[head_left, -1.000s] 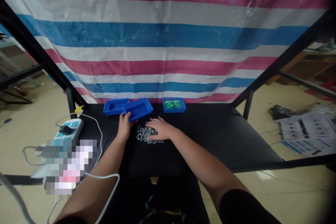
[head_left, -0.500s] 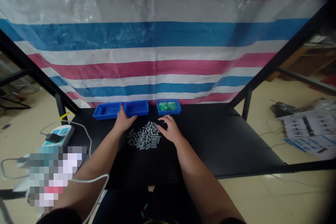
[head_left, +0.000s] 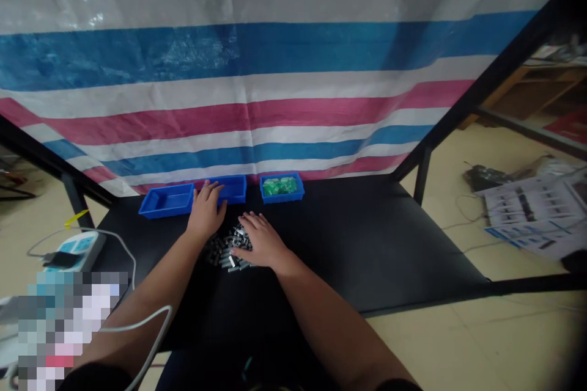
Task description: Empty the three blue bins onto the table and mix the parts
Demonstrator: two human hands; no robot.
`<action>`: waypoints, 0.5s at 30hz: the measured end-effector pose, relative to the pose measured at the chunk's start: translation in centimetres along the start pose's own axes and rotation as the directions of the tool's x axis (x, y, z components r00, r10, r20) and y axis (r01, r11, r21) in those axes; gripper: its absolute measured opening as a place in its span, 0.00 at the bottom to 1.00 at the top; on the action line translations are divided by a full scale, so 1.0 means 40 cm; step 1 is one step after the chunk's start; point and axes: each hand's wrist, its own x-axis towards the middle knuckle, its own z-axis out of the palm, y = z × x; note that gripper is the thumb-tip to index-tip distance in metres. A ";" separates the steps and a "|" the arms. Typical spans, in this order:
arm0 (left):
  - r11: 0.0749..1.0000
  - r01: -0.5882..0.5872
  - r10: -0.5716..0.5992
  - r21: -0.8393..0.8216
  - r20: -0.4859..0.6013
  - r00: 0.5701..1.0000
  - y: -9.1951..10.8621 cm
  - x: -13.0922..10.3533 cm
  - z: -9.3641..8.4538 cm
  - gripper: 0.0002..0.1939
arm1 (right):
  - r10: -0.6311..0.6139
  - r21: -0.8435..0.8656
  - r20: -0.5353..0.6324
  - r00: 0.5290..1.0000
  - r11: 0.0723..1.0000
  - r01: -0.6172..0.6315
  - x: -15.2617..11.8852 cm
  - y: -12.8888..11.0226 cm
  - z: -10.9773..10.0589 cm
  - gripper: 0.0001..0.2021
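Several small grey and silver cylinders form a pile (head_left: pixel 225 252) on the black table. Over the pile's right side lies my right hand (head_left: pixel 262 241), palm down with fingers spread, covering part of it. My left hand (head_left: pixel 206 211) is open behind the pile's left side, its fingertips in front of the middle blue tray (head_left: pixel 236 189). No object shows in either hand. To the left sits another blue tray (head_left: pixel 169 200), which looks bare inside. A third blue tray (head_left: pixel 282 188) holds green pieces.
A white power strip (head_left: pixel 80 250) with cables lies at the table's left edge, and a white cable crosses near my left forearm. A striped sheet (head_left: pixel 275 91) hangs behind the table, between black frame bars.
My right hand has moved down onto the pile and its fingers have spread. My left hand has turned flatter, its fingers now in front of the middle tray. The camera view has shifted.
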 end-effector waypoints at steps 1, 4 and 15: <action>0.996 -0.048 0.046 -0.074 -0.036 0.998 0.011 -0.018 -0.014 0.22 | -0.007 0.023 -0.034 0.999 1.000 0.008 -0.001 -0.003 -0.005 0.43; 0.970 -0.104 0.100 -0.218 -0.033 0.994 0.034 -0.110 -0.058 0.21 | 0.059 0.090 -0.229 0.972 0.995 -0.039 -0.012 0.021 -0.046 0.28; 0.996 -0.027 0.041 -0.081 0.186 0.982 0.059 -0.338 -0.062 0.45 | 0.424 0.047 -0.639 0.642 0.855 -0.517 -0.019 0.240 -0.139 0.20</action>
